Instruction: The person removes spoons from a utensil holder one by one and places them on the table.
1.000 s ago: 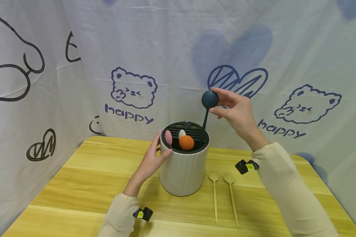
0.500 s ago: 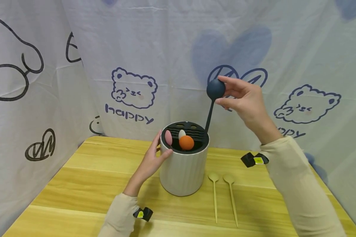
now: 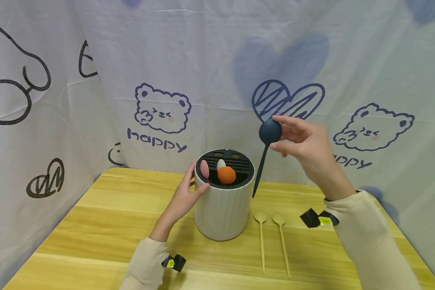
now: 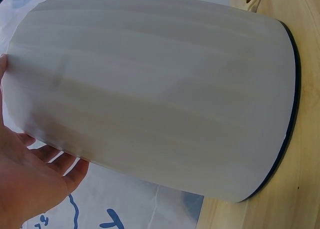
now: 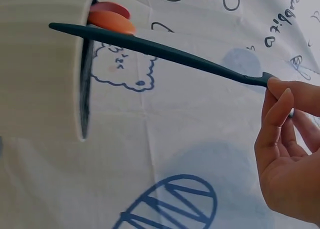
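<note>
The right grip [image 3: 309, 147], a bare hand, pinches the rounded head of a dark blue spoon [image 3: 270, 131] between thumb and fingers; part of the head is covered by them. The handle slants down, its tip just beside the right wall of a white ribbed container [image 3: 221, 211]; whether the two touch cannot be told. In the right wrist view the spoon's head is mostly behind the fingers.

The left grip [image 3: 183, 198] is wrapped round the container's left side, thumb near the rim; from the head, most of the fingers are hidden behind the wall. In the left wrist view they curl against it, and the hand is cut off by the frame.

In the container's black slotted top [image 3: 239, 165] stand a pink utensil [image 3: 204, 168], an orange utensil [image 3: 226, 175] and a white utensil [image 3: 221, 164]. Their lower ends are hidden inside, and the orange head partly covers the white one. On the wooden surface [image 3: 105, 225], right of the container, two pale yellow spoons [image 3: 260, 218] lie side by side, handles towards the near side. Both sleeves [image 3: 373, 237] run out of frame, as does the printed cloth [image 3: 221, 60] on the far side.
</note>
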Motion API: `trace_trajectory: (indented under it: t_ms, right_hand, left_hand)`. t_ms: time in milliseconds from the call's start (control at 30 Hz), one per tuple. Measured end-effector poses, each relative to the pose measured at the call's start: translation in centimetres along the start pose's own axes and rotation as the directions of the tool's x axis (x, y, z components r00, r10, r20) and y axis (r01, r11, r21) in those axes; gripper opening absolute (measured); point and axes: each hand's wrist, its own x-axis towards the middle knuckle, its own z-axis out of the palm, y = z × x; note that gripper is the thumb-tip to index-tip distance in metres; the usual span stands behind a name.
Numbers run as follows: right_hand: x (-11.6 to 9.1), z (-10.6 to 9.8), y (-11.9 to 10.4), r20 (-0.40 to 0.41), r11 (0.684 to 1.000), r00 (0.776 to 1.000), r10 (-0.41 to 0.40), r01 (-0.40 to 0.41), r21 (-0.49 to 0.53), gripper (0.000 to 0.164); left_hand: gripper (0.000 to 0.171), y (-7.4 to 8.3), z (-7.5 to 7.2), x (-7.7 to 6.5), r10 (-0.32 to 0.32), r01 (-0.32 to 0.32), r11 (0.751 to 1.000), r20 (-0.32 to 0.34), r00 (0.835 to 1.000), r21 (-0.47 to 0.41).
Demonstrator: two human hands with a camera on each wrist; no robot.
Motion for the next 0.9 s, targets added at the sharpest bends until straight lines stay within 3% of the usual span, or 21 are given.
trace_trajectory:
  t_ms: [367, 900]
  right_hand:
    - [-3.4, 0.1, 2.3, 0.033, 0.982, 0.988, 0.149, -0.144, -0.124, 0.052]
    - [-6.9, 0.6, 6.7, 0.033, 0.962, 0.962, 0.271, -0.270, -0.035, 0.051]
  left_hand:
    - [0.083, 0.0, 0.0, 0.0, 0.009, -0.009, 1.000, -0.002, 1.000, 0.005]
    - [0.082, 0.1, 0.1, 0.1, -0.004, 0.004, 1.000, -0.012, 1.000, 0.016]
